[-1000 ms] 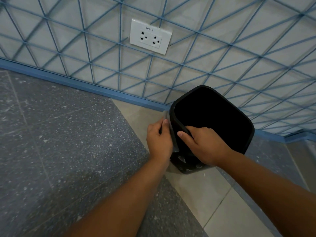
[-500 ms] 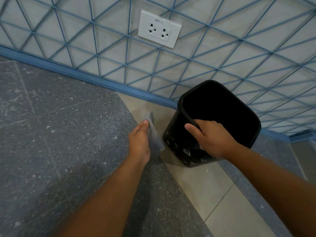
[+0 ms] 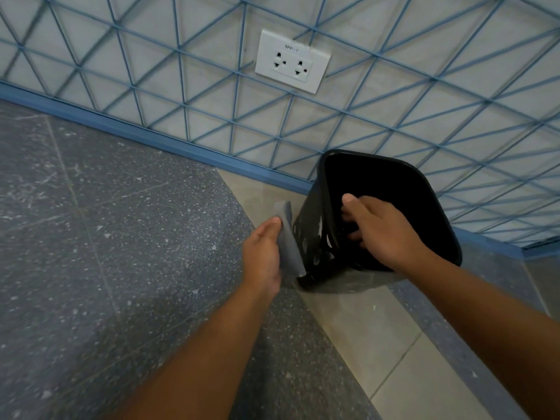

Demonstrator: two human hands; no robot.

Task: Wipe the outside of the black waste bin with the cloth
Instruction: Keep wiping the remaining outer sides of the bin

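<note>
Here the left hand (image 3: 263,257) presses a grey cloth (image 3: 289,239) against the speckled black bin (image 3: 313,234).

Black waste bin (image 3: 318,231): glossy plastic, rounded-square mouth, open and dark inside, pale smudges and flecks on the outer side wall; tilted, mouth leaning away from the wall socket, base on the floor. Grey cloth (image 3: 289,241): folded flat, held upright, pressed against the bin's outer side wall, on the side away from the bin's mouth.
</note>
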